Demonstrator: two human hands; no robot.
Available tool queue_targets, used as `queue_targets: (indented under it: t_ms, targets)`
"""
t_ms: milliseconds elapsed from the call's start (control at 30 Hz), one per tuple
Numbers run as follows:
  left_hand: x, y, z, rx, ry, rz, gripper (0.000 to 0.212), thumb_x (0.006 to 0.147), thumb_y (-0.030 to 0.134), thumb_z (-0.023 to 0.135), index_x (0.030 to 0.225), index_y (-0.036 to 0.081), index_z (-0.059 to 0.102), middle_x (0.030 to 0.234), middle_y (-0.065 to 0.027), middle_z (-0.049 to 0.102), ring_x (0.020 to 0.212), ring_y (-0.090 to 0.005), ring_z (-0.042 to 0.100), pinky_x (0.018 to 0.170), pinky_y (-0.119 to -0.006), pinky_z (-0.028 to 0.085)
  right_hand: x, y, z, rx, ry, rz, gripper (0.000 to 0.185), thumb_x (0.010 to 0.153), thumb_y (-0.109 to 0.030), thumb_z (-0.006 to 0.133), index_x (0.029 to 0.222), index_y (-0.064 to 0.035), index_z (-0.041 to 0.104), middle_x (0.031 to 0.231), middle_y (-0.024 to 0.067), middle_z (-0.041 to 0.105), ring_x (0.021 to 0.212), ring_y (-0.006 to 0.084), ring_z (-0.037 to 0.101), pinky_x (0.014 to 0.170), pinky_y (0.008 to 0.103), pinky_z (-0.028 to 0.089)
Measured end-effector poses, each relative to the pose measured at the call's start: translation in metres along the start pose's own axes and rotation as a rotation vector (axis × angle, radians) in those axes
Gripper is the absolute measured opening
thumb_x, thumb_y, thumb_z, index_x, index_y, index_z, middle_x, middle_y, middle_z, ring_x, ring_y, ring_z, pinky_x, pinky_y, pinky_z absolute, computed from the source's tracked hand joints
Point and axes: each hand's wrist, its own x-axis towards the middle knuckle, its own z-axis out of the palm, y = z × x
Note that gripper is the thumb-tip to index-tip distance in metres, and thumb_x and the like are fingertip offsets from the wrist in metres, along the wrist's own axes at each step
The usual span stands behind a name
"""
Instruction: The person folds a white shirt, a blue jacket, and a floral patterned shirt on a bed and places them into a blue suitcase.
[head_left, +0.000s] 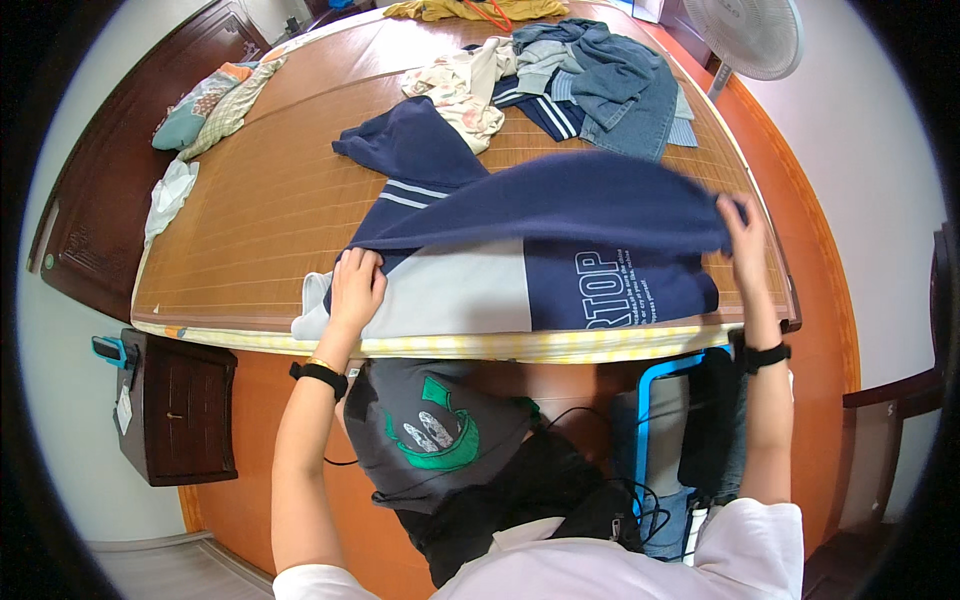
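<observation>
A navy and light-grey sweatshirt (472, 285) with printed lettering lies across the near edge of the bed, partly folded over. My right hand (742, 225) grips the navy cloth at its right end and holds it raised in an arch above the print. At the left, my left hand (357, 289) rests on the garment where grey and navy cloth meet; whether its fingers pinch the fabric I cannot tell. A navy sleeve (420, 142) with white stripes stretches away from me over the mat.
Beyond the sweatshirt lie a cream patterned garment (457, 90), jeans (630, 90) and other clothes on the woven bed mat (247, 217). A fan (750, 37) stands at the back right. A dark nightstand (187, 412) is at left, a blue-framed container (643, 420) below right.
</observation>
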Motion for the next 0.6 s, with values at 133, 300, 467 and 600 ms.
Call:
queue_targets:
  t_ms: [133,300,467,600]
  targets:
    - [-0.002,0.005,-0.004,0.068,-0.015,0.006,0.019,0.070,0.003,0.058,0.089,0.003,0.053,0.089,-0.0134,0.052,0.089,-0.0334,0.050,0.078,-0.041,0.039,-0.053,0.117,-0.015,-0.200,-0.147,0.081,0.024,0.087,-0.018,0.066,0.102,-0.0014,0.058,0.093,0.0056,0.059,0.088,0.0122,0.054,0.081,0.0260,0.043]
    - [0.005,0.018,-0.013,0.176,0.275,0.161,0.017,0.072,0.006,0.057,0.089,0.005,0.054,0.088,-0.0114,0.053,0.088,-0.0304,0.052,0.076,-0.040,0.040,-0.056,0.103,-0.008,-0.027,-0.136,0.137,0.027,0.088,-0.016,0.064,0.107,0.0009,0.057,0.100,0.0073,0.061,0.095,0.0136,0.055,0.086,0.0255,0.043]
    - [0.004,0.005,-0.001,0.042,-0.003,0.119,0.009,0.076,0.013,0.058,0.074,0.005,0.055,0.078,-0.0097,0.057,0.075,-0.0269,0.054,0.067,-0.042,0.040,-0.051,0.124,-0.024,-0.194,-0.169,0.062,0.034,0.087,-0.016,0.065,0.116,-0.0013,0.054,0.104,0.0136,0.062,0.099,0.0219,0.058,0.091,0.0308,0.044]
    - [-0.008,-0.001,-0.010,0.166,-0.063,0.110,0.014,0.075,0.018,0.061,0.068,0.008,0.054,0.075,-0.0081,0.054,0.075,-0.0259,0.053,0.066,-0.039,0.039,-0.066,0.040,0.006,-0.590,-0.109,-0.121,0.052,0.082,-0.006,0.061,0.131,-0.0074,0.046,0.121,0.0186,0.051,0.113,0.0364,0.049,0.099,0.0395,0.039]
